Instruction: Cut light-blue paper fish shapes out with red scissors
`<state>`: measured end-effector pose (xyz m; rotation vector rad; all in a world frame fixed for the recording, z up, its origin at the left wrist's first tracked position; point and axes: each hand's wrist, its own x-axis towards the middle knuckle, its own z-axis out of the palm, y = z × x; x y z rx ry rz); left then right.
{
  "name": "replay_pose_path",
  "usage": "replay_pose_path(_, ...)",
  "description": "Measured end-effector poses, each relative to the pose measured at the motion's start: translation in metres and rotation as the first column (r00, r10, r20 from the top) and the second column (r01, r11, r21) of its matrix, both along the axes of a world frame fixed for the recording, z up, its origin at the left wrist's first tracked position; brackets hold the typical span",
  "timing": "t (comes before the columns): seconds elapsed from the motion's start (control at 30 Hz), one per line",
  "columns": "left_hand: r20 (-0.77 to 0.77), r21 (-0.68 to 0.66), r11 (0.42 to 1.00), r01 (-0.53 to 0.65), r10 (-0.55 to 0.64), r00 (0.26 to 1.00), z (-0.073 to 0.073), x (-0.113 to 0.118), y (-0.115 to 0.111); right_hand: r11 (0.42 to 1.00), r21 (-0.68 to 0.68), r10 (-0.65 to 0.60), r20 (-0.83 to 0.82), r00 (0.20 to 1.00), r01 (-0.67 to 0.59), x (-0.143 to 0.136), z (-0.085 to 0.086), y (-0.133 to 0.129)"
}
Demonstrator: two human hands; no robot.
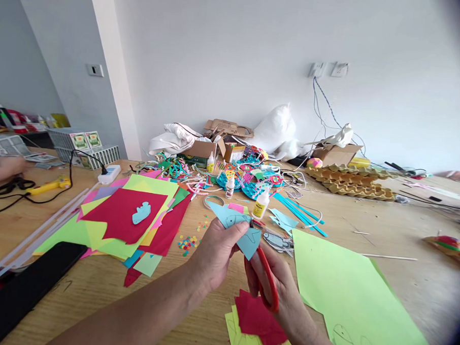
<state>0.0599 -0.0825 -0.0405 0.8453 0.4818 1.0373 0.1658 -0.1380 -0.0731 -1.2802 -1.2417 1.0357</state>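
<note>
My left hand (222, 248) pinches a light blue piece of paper (249, 240) that has a fish drawn on it in dark lines. In my right hand (282, 284) is a pair of scissors (268, 278) with red handles, its blades at the paper's edge and partly hidden behind it. Below my hands lie red paper pieces (259, 319) on top of yellow ones (230, 327). Just beyond the scissors rest a grey fish cutout (276, 241) and light blue paper scraps (283, 220). A cut-out light blue fish (141, 213) lies on red paper at the left.
Coloured sheets (125, 216) are piled at left, near a black phone-like slab (30, 296) and a yellow glue gun (48, 186). A large green sheet (347, 284) lies right. Glue bottles (261, 204), decorated crafts and egg trays (347, 180) stand behind. Another person's hand (5, 169) shows far left.
</note>
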Motion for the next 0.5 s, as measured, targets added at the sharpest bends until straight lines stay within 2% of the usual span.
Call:
replay_pose_path(0.2, -0.026, 0.071, 0.996, 0.060, -0.059, 0.998, 0.002, -0.004, 0.007, 0.999, -0.039, -0.027, 0.027, 0.999, 0.028, 0.000, 0.010, -0.001)
replay_pose_path(0.5, -0.044, 0.098, 0.994, 0.058, -0.054, 0.998, 0.000, -0.005, 0.008, 0.999, -0.036, -0.018, 0.042, 0.999, 0.019, 0.000, 0.012, -0.003)
